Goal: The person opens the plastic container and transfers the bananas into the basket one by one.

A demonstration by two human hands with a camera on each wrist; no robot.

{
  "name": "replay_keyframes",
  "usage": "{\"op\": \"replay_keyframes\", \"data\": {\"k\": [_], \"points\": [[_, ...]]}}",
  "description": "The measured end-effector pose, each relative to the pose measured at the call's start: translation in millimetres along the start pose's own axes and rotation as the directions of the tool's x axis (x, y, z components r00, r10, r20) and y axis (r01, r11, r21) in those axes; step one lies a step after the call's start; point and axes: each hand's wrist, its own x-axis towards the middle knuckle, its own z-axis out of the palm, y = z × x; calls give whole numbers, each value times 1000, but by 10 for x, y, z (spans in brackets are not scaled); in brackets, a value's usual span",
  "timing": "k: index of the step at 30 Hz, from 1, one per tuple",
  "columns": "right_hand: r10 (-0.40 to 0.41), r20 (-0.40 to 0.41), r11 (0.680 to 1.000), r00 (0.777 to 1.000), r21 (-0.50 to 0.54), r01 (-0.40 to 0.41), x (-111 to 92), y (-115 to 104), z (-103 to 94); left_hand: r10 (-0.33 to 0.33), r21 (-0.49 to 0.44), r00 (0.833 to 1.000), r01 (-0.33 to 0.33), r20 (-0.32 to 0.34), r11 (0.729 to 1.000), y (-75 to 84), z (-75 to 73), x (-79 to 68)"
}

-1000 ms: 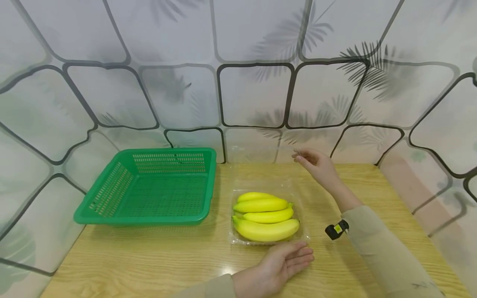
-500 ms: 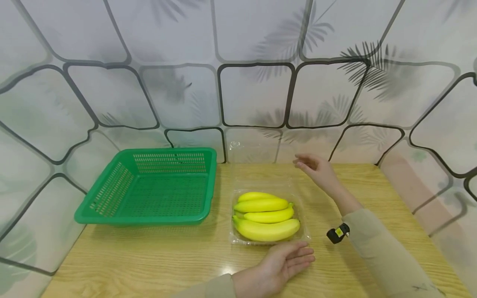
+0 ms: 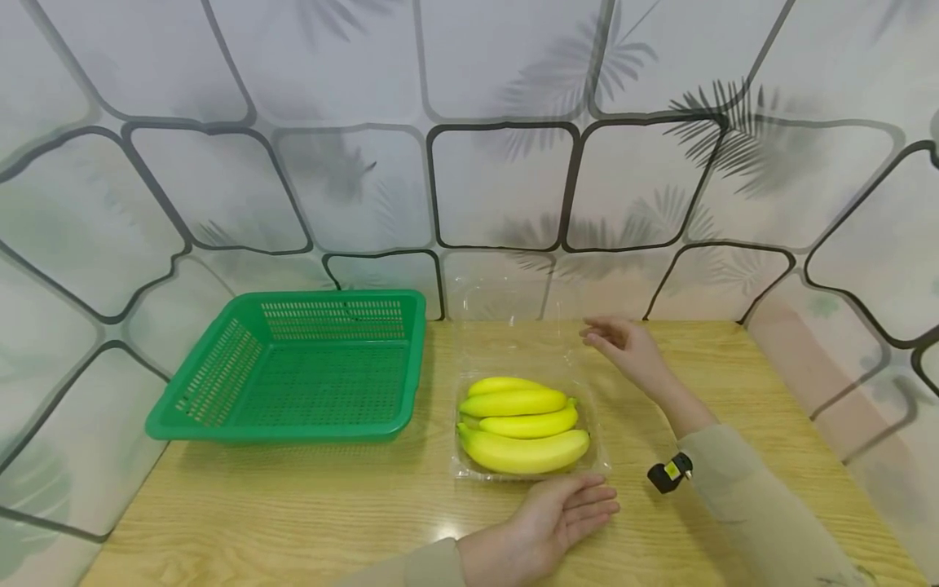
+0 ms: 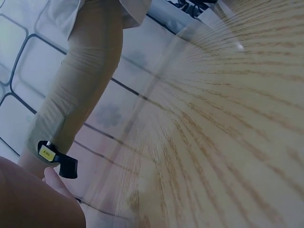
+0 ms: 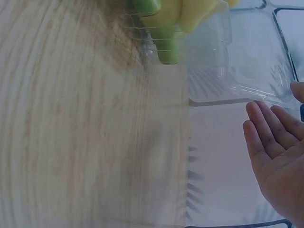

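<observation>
Clear, thin plastic forms the shallow box (image 3: 596,456) I'm watching, its see-through lid (image 3: 513,318) raised at the far side and four curved yellow bananas (image 3: 528,425) inside. I judge the lid is being handled; next calls for gentle fingers at its edge. I have the right hand (image 3: 623,350) loosely bent beside it, contact unclear, and the left hand (image 3: 546,522) relaxed, gripping nothing, nearer me. The wood-grain surface (image 3: 330,505) also bears a green slotted plastic basket (image 3: 286,430), before a leaf-printed wall (image 3: 506,187).

Four yellow bananas (image 3: 530,426) side by side in an open clear plastic box (image 3: 597,444)
</observation>
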Motion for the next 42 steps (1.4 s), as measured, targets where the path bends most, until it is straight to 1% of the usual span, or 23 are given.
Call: {"op": "replay_keyframes", "data": {"k": [7,11,14,16,19,23,25,27,30,32,35,37,40,42], "points": [[31,35,999,999,25,-32,-93,75,16,23,0,1000,-23,-5,1000,-13,5,-6],[52,43,998,998,29,-53,-153,80,17,30,2,1000,-30,-1,1000,-19,-2,-14],[48,47,999,998,17,-49,-195,56,16,35,7,999,-35,6,999,-19,-8,-17],[37,46,999,998,-19,-36,-221,41,19,29,11,1000,-29,12,1000,-14,-11,-14],[-3,49,996,999,-86,7,-275,7,31,10,13,1000,-10,22,1000,-4,-18,-12],[-81,65,972,995,-217,93,-381,-59,42,-9,13,1000,9,26,1000,10,-21,-12],[-112,81,951,990,-281,130,-437,-99,40,-14,13,1000,14,25,1000,18,-19,-16],[-139,99,924,985,-346,165,-490,-137,37,-21,11,999,21,24,1000,24,-19,-20],[-185,130,870,974,-439,224,-557,-182,37,-24,7,999,23,24,1000,37,-19,-30],[-231,151,822,961,-498,276,-600,-191,40,-25,2,999,25,23,1000,40,-19,-34],[-312,185,749,932,-555,361,-663,-178,50,-25,-8,999,25,19,1000,39,-17,-36],[-371,208,701,905,-576,420,-703,-159,55,-27,-16,1000,27,16,1000,35,-15,-34],[-437,234,644,868,-593,484,-755,-127,67,-27,-24,1000,27,11,999,31,-12,-33],[-463,243,615,853,-604,506,-787,-104,73,-25,-27,1000,25,10,999,29,-10,-34]]}}
